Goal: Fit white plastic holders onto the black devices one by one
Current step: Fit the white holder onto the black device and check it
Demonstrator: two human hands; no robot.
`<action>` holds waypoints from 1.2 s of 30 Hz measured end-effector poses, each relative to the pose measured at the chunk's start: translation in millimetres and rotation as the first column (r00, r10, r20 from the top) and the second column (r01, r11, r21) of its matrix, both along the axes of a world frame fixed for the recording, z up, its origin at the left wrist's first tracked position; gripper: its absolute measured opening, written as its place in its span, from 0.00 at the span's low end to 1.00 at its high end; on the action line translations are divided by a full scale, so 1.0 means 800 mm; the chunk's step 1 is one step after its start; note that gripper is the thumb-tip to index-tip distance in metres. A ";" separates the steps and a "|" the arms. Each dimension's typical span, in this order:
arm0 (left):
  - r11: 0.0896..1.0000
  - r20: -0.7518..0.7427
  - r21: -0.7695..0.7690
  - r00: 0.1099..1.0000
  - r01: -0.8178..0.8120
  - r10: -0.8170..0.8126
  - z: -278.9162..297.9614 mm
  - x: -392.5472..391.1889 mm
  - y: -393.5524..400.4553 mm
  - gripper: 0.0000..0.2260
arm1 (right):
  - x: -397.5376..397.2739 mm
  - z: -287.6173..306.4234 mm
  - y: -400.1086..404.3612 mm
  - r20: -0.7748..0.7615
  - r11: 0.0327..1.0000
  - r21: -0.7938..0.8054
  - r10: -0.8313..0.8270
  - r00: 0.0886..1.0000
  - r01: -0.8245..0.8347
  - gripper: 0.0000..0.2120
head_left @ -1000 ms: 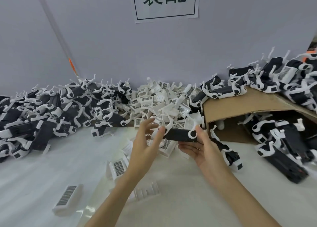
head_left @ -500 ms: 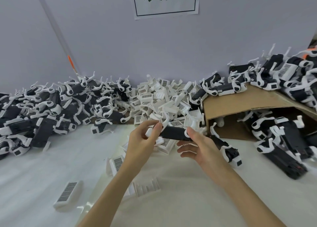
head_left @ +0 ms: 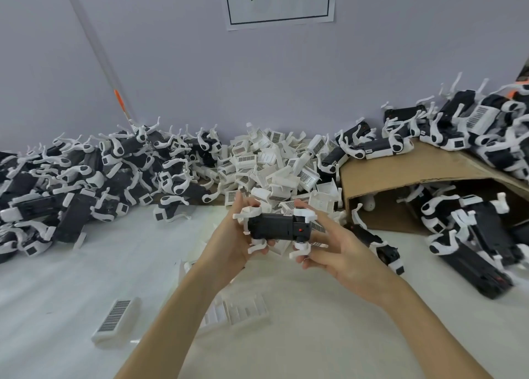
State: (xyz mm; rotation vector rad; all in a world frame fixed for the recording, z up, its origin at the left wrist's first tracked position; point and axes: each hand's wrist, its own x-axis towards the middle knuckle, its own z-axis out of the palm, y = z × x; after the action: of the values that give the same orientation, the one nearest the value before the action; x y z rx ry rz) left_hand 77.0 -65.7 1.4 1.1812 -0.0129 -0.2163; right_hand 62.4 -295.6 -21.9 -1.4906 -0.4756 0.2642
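I hold a black device with white arms level above the white table, between both hands. My left hand grips its left end, fingers curled round the white arms there. My right hand holds the right end, thumb on the white cap on top and fingers beneath. A heap of loose white plastic holders with barcode labels lies just behind. Whether a holder sits under the device is hidden by my fingers.
Fitted black devices pile up along the wall at the left. A tipped cardboard box at the right has more devices on it and spilling out. Loose holders lie on the table, one at the near left and another near my left forearm.
The device has come nearer and lower and turned its broad black face up towards me. My left hand has closed more fully round its left end.
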 end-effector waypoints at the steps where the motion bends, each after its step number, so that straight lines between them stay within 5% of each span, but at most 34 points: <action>1: 1.000 0.003 0.030 1.000 -0.005 0.005 0.000 0.000 0.001 0.15 | 0.000 0.000 0.000 -0.029 1.000 0.025 0.009 1.000 -0.008 0.36; 3: 0.999 0.025 0.037 1.000 -0.008 0.007 -0.001 0.001 0.002 0.09 | 0.002 0.001 0.002 -0.113 0.991 0.136 0.018 0.993 -0.002 0.35; 8: 0.996 -0.066 -0.086 0.998 -0.027 0.021 -0.002 -0.001 -0.004 0.11 | 0.003 0.009 0.005 -0.262 0.933 0.356 0.054 0.963 0.045 0.19; 11: 0.986 -0.069 -0.160 0.997 -0.053 0.043 -0.007 0.001 -0.004 0.11 | -0.001 0.011 0.010 -0.319 0.908 0.412 0.064 0.946 0.077 0.18; 15: 0.995 0.013 -0.090 0.999 0.036 -0.035 -0.001 -0.002 0.003 0.23 | -0.001 0.003 0.016 -0.235 0.956 0.287 0.008 0.972 0.062 0.13; 18: 0.999 0.092 0.008 0.995 0.033 -0.034 0.000 -0.002 0.007 0.32 | 0.000 -0.005 0.017 -0.167 0.963 0.218 -0.121 0.978 0.156 0.21; 22: 0.947 0.248 0.315 0.968 -0.061 -0.020 -0.001 -0.008 -0.002 0.24 | -0.005 -0.003 0.021 0.016 0.956 0.074 -0.286 0.958 0.284 0.25; 26: 0.954 0.310 0.273 0.950 -0.126 0.037 -0.001 -0.013 -0.002 0.18 | -0.004 -0.004 0.022 0.053 0.957 0.057 -0.287 0.956 0.284 0.26; 32: 0.946 0.475 0.263 0.879 -0.190 0.044 0.004 -0.020 -0.002 0.22 | -0.001 -0.008 0.015 0.083 0.989 -0.044 -0.135 0.987 0.139 0.26; 36: 0.896 0.616 0.370 0.787 -0.246 -0.038 -0.001 -0.026 -0.014 0.21 | 0.000 -0.013 0.016 0.182 0.981 -0.129 -0.119 0.976 0.143 0.28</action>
State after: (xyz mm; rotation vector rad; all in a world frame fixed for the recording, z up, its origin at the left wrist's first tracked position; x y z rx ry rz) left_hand 56.4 -76.9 0.8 1.6567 -0.4948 0.2979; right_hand 62.3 -282.7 -32.1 -1.6851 -0.5028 0.0645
